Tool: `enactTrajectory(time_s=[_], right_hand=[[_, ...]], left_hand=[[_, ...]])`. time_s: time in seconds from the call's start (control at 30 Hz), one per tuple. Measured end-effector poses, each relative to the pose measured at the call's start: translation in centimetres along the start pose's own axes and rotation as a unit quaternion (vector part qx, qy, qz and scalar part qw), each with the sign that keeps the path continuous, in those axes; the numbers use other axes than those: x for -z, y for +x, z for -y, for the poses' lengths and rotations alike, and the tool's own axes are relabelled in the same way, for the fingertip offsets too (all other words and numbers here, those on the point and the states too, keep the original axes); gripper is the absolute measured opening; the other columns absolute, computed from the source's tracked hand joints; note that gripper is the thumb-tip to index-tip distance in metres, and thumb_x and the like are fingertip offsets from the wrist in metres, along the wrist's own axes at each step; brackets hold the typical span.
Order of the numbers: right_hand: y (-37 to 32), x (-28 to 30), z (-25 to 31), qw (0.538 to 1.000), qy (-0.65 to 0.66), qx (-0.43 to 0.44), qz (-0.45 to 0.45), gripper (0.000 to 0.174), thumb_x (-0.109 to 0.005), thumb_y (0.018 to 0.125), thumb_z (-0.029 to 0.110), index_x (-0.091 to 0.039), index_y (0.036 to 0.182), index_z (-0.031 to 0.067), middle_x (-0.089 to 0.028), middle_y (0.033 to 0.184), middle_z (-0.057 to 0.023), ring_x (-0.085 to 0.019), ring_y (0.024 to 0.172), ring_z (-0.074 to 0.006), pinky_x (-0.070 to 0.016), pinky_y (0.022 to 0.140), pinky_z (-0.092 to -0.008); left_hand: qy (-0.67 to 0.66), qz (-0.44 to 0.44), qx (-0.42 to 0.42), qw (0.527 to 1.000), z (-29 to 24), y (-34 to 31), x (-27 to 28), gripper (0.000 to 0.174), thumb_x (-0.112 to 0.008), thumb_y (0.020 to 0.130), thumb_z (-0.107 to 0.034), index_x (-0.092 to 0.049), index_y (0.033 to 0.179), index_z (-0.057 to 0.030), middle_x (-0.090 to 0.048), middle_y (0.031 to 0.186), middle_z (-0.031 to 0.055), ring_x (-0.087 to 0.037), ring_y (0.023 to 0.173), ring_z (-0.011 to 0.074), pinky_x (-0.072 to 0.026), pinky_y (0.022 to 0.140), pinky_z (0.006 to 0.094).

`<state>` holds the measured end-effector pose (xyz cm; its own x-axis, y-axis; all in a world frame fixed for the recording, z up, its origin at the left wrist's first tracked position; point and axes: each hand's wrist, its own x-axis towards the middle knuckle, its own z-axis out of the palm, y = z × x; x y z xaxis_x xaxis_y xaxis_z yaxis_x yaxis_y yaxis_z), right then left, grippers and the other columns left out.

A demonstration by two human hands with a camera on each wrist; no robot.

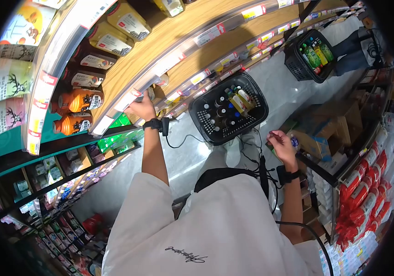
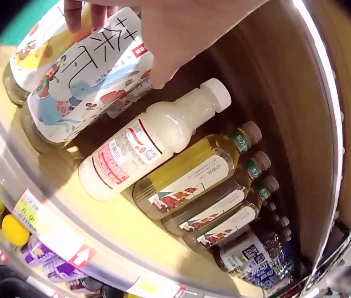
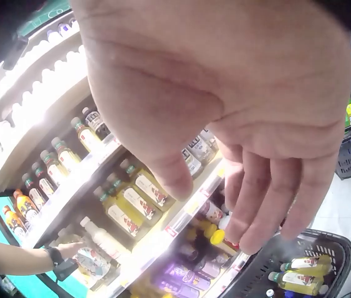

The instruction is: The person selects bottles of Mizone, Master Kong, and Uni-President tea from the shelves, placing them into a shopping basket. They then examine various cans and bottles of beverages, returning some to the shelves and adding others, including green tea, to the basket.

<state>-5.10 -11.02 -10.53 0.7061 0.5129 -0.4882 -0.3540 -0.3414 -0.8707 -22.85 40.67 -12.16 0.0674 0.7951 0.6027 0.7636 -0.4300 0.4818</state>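
While the left hand gripped a picture-labelled bottle on the shelf, the right hand hung empty near the basket, its fingers relaxed.

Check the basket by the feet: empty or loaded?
Loaded: the basket holds many bottles, most upright with caps showing, a few lying across them.

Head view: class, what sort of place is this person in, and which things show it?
Probably a supermarket drinks aisle: shelves packed with bottled drinks, price labels along the shelf edges, and a black shopping basket of bottles on the floor. The left hand grips a printed bottle there.
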Motion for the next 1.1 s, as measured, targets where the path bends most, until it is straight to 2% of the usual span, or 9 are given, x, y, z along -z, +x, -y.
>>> enactTrajectory(time_s=[0.13,0.3,0.57,0.73,0.77,0.87,0.97,1.07,1.1], right_hand=[[-0.5,0.8,-0.7,1.0,0.012,-0.009,-0.009,0.021,-0.069,0.095,0.013,-0.062,0.107,-0.0017,-0.066,0.086,-0.0013,-0.06,0.079,-0.0083,-0.0486,0.074,-0.0246],[-0.8,0.7,-1.9,1.0,0.022,-0.008,0.002,0.02,-0.069,0.095,0.013,-0.062,0.107,-0.0014,-0.066,0.087,-0.0018,-0.06,0.08,-0.0084,-0.0487,0.074,-0.0253],[0.3,0.8,-1.1,0.997,-0.073,0.023,0.024,0.025,-0.071,0.093,0.016,-0.063,0.109,-0.0018,-0.068,0.086,-0.0025,-0.059,0.076,-0.0078,-0.0488,0.07,-0.0256],[2.6,-0.3,4.8,0.987,-0.11,0.027,0.113,0.03,-0.073,0.091,0.017,-0.063,0.112,-0.0021,-0.072,0.087,-0.007,-0.066,0.079,-0.0139,-0.0527,0.074,-0.0286],[3.4,-0.5,6.1,0.976,-0.168,0.004,0.139,0.043,-0.077,0.087,0.02,-0.061,0.121,-0.0009,-0.072,0.101,-0.0121,-0.068,0.093,-0.0173,-0.0535,0.084,-0.0311],[5.1,-2.8,9.4,0.942,-0.183,0.188,0.208,0.064,-0.081,0.085,0.023,-0.051,0.138,0.0017,-0.067,0.116,-0.0123,-0.065,0.108,-0.0219,-0.0506,0.094,-0.0336],[7.6,-5.1,10.7,0.879,-0.203,0.343,0.262,0.087,-0.084,0.079,0.036,-0.042,0.146,-0.0001,-0.059,0.133,-0.0199,-0.059,0.123,-0.0314,-0.048,0.101,-0.0386],[9.3,-5.8,8.3,0.847,-0.257,0.319,0.338,0.102,-0.086,0.072,0.047,-0.039,0.148,-0.0019,-0.062,0.128,-0.0233,-0.059,0.121,-0.0393,-0.0475,0.102,-0.0401],[9.7,-5.8,7.5,0.84,-0.308,0.178,0.409,0.105,-0.086,0.068,0.054,-0.042,0.143,-0.0039,-0.064,0.121,-0.0244,-0.064,0.113,-0.0398,-0.0508,0.097,-0.0397]], left_hand=[[-0.04,0.01,0.054,0.998,-0.5,0.4,0.3,0.079,-0.09,0.07,-0.027,-0.055,0.132,0.0069,-0.045,0.138,0.035,-0.037,0.127,0.0487,-0.0255,0.109,0.0577],[-0.225,-0.014,0.06,0.972,-2.1,-1.5,1.3,0.084,-0.085,0.069,0.002,-0.03,0.131,0.007,-0.043,0.128,0.0248,-0.047,0.118,0.0346,-0.0348,0.109,0.0452],[-0.31,0.024,0.109,0.944,-3.2,-6.8,5.6,0.085,-0.083,0.072,0.004,-0.033,0.14,0.0005,-0.044,0.139,0.0196,-0.048,0.128,0.0288,-0.0441,0.108,0.0436],[-0.312,0.016,0.096,0.945,-7.9,-8.6,10.2,0.076,-0.086,0.076,-0.001,-0.037,0.134,0.0004,-0.05,0.133,0.0161,-0.055,0.12,0.0245,-0.0511,0.099,0.0415],[-0.323,0.024,0.109,0.94,-9.6,-9.0,11.4,0.073,-0.086,0.076,-0.001,-0.039,0.132,0.0006,-0.054,0.131,0.0167,-0.058,0.117,0.0244,-0.0522,0.098,0.0396],[-0.295,0.087,0.168,0.936,-16.2,-10.2,15.1,0.059,-0.087,0.076,-0.003,-0.051,0.121,0.0008,-0.065,0.117,0.0151,-0.067,0.1,0.0209,-0.0564,0.089,0.0346],[-0.317,0.224,0.305,0.87,-17.3,-13.9,15.7,0.044,-0.083,0.076,0.001,-0.057,0.111,0.0012,-0.069,0.103,0.0116,-0.068,0.091,0.0178,-0.057,0.078,0.0309],[-0.316,0.312,0.381,0.811,-18.4,-19.2,13.3,0.037,-0.083,0.077,0.0,-0.056,0.103,0.0011,-0.071,0.097,0.0109,-0.068,0.083,0.0151,-0.0551,0.07,0.028],[-0.342,0.316,0.38,0.799,-19.2,-20.7,12.5,0.039,-0.083,0.077,-0.003,-0.055,0.104,0.0017,-0.071,0.096,0.0111,-0.068,0.082,0.015,-0.0549,0.069,0.0275]])
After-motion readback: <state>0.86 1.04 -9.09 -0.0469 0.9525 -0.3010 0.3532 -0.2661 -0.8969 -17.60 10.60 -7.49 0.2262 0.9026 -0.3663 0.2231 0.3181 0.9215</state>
